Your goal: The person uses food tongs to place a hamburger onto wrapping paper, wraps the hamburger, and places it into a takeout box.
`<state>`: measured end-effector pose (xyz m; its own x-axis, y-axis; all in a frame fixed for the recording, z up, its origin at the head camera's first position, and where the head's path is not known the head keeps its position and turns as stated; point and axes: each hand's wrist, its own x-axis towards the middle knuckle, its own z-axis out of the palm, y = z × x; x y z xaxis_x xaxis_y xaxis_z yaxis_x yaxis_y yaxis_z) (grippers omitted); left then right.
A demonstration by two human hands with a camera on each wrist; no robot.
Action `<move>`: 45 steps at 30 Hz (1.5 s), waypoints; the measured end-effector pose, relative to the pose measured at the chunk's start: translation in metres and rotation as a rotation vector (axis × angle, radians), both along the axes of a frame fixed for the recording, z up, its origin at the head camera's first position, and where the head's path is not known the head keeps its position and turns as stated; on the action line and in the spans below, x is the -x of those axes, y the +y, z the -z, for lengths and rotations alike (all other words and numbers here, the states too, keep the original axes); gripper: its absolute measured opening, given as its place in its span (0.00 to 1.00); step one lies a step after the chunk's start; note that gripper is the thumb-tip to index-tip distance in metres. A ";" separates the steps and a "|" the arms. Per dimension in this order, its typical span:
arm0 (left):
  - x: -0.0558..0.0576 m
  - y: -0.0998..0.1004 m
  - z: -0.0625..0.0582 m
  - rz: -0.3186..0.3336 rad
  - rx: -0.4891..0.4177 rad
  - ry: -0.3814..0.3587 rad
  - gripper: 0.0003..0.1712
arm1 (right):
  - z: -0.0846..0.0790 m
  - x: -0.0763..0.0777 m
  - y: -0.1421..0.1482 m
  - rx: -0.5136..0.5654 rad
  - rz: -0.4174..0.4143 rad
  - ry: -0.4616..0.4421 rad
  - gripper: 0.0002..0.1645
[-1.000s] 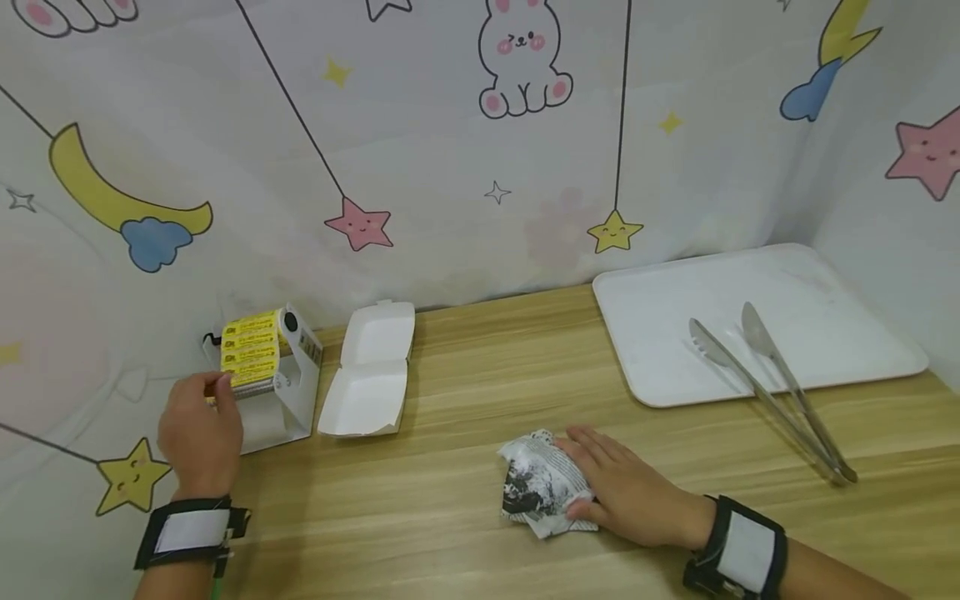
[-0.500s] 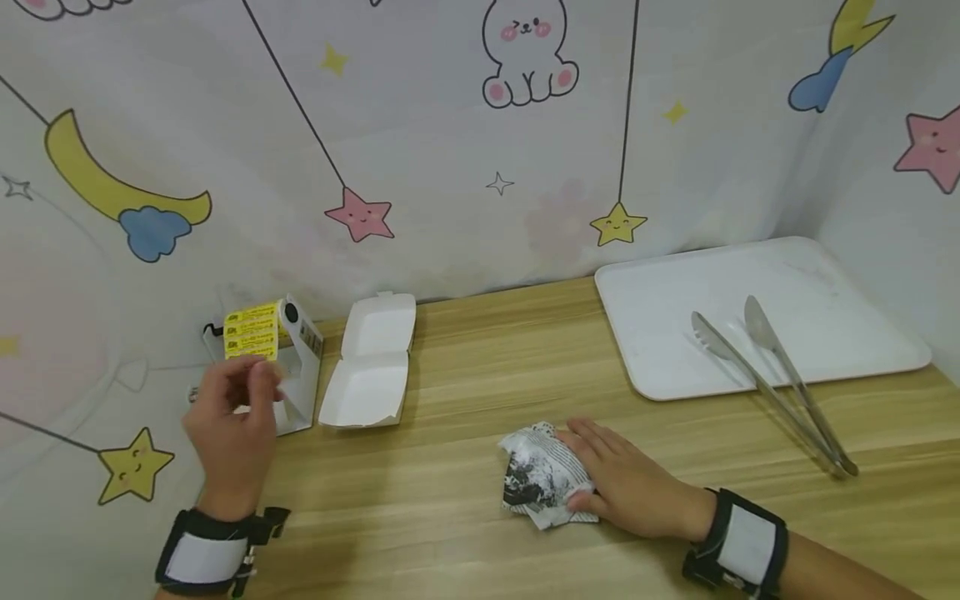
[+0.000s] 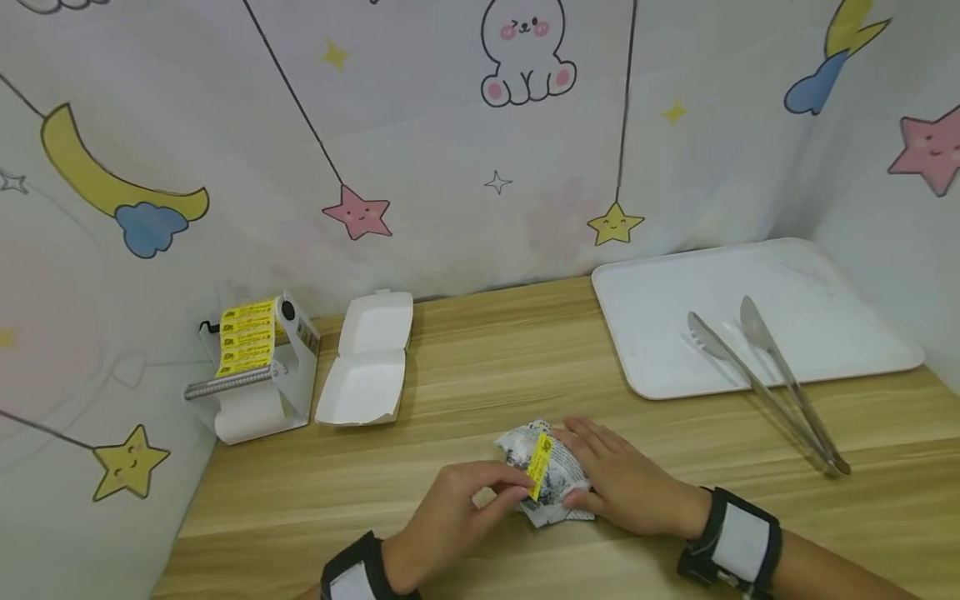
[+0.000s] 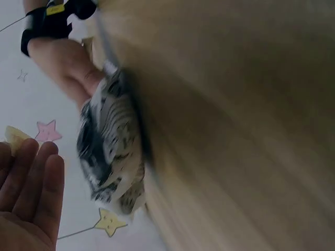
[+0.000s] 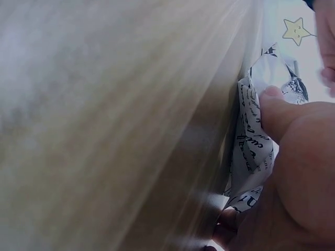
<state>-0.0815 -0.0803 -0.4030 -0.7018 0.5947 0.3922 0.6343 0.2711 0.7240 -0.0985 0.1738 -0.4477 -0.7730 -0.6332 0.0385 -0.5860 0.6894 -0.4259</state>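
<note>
A crumpled black-and-white printed paper packet (image 3: pixel 561 493) lies on the wooden table in front of me. My left hand (image 3: pixel 459 507) pinches the lower end of a yellow label (image 3: pixel 541 457), which lies over the packet's top. From the right side my right hand (image 3: pixel 637 485) holds the packet, its thumb at the near side and its fingers at the far side. In the right wrist view the thumb (image 5: pixel 280 112) presses against the printed paper (image 5: pixel 251 149). What is inside the wrapping is hidden.
A label dispenser (image 3: pixel 300 367) with a roll of yellow labels (image 3: pixel 247 333) stands at the back left. Next to it is an opened white carton (image 3: pixel 362 390). At the back right lies a white tray (image 3: pixel 847 325) with metal tongs (image 3: pixel 780 382) across its front edge.
My left hand has moved from the label dispenser rightward to the packet, bringing the yellow label with it. The right hand has stayed on the packet.
</note>
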 end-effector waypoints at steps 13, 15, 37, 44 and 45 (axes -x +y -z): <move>-0.017 0.012 0.018 0.015 0.207 0.154 0.15 | 0.000 0.001 0.000 0.009 -0.007 0.021 0.48; -0.016 0.010 0.018 0.008 0.222 0.176 0.16 | 0.000 0.000 0.000 0.017 -0.012 0.016 0.48; -0.001 0.011 0.009 -0.067 0.072 0.540 0.13 | 0.002 -0.001 0.001 0.010 -0.005 0.015 0.48; 0.001 0.019 0.005 -0.070 0.024 0.537 0.16 | 0.002 0.000 0.001 0.012 -0.012 0.031 0.47; 0.002 0.021 0.006 -0.067 0.022 0.535 0.16 | 0.002 0.000 0.001 0.016 -0.013 0.038 0.47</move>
<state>-0.0838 -0.0594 -0.4086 -0.4444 0.5671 0.6935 0.8936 0.3353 0.2984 -0.0986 0.1748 -0.4502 -0.7627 -0.6421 0.0776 -0.6105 0.6752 -0.4140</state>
